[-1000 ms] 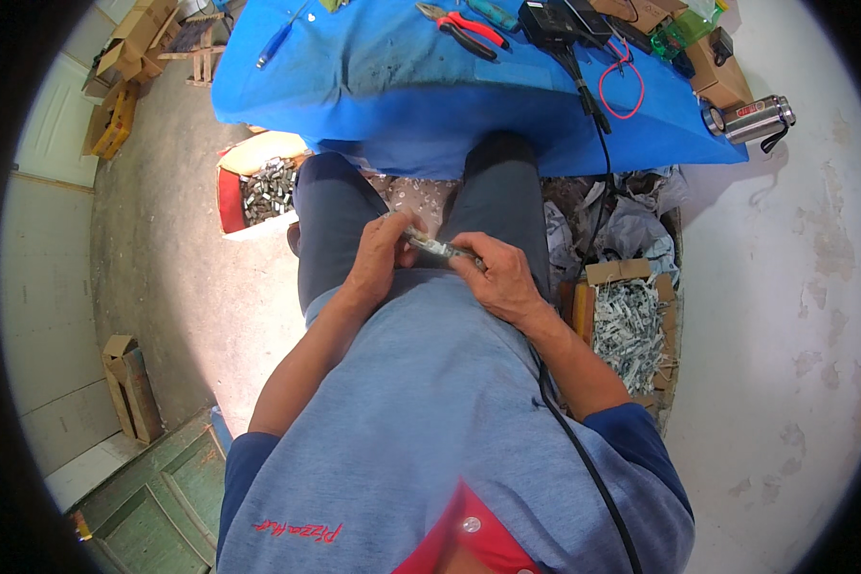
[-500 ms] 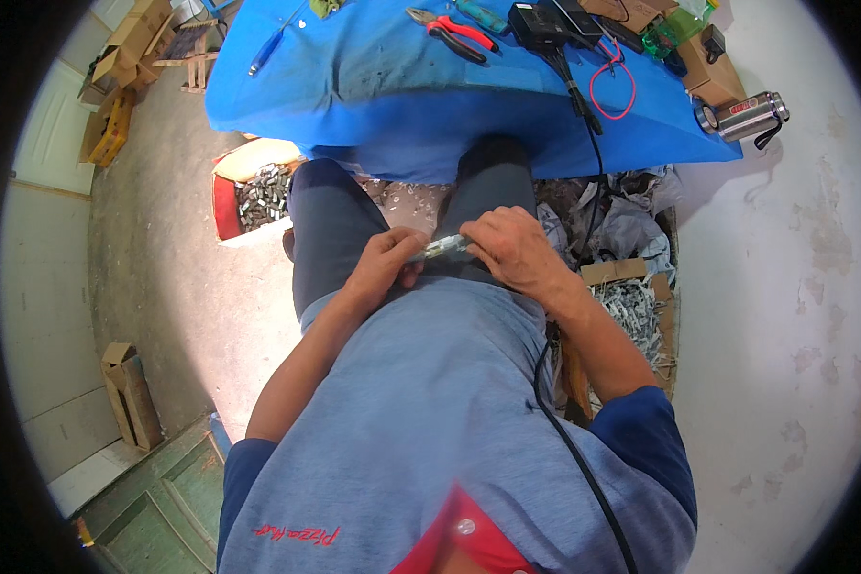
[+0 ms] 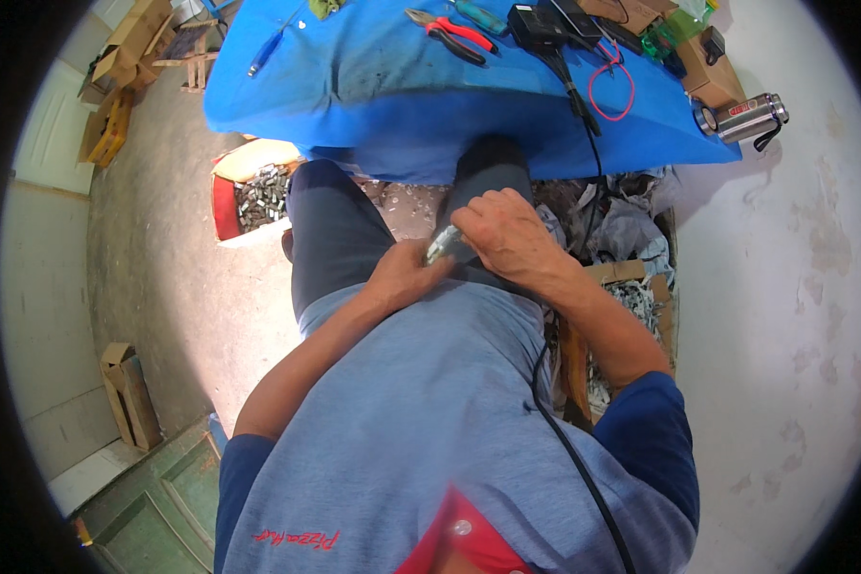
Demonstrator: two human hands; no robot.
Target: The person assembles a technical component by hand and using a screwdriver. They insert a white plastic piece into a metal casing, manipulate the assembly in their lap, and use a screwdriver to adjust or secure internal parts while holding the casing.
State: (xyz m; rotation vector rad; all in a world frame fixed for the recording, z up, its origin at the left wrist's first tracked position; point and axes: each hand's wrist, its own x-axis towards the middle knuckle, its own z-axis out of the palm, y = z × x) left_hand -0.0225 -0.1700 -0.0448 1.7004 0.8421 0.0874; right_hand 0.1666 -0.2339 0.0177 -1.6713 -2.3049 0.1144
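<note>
A small, pale silvery elongated piece point(image 3: 441, 245) is held between my two hands above my lap, tilted with its upper end to the right; its exact kind cannot be made out. My left hand point(image 3: 407, 275) is closed round its lower end, slightly blurred. The fingers of my right hand point(image 3: 503, 228) are curled over its upper end and hide that part. Beyond my knees, on the blue-covered table point(image 3: 392, 115), lie red-and-black pliers point(image 3: 454, 35) and a blue-handled screwdriver point(image 3: 267, 53).
A red box of small metal parts point(image 3: 263, 198) stands left of my legs. To the right is a carton of pale strips point(image 3: 646, 297) near grey plastic bags point(image 3: 627, 220). A steel flask point(image 3: 751, 117) lies by the table's right edge. A black cable point(image 3: 584, 459) runs along my right side.
My right hand has moved up a little and my left hand slightly down and right. The piece between them has turned from nearly level to a steeper tilt.
</note>
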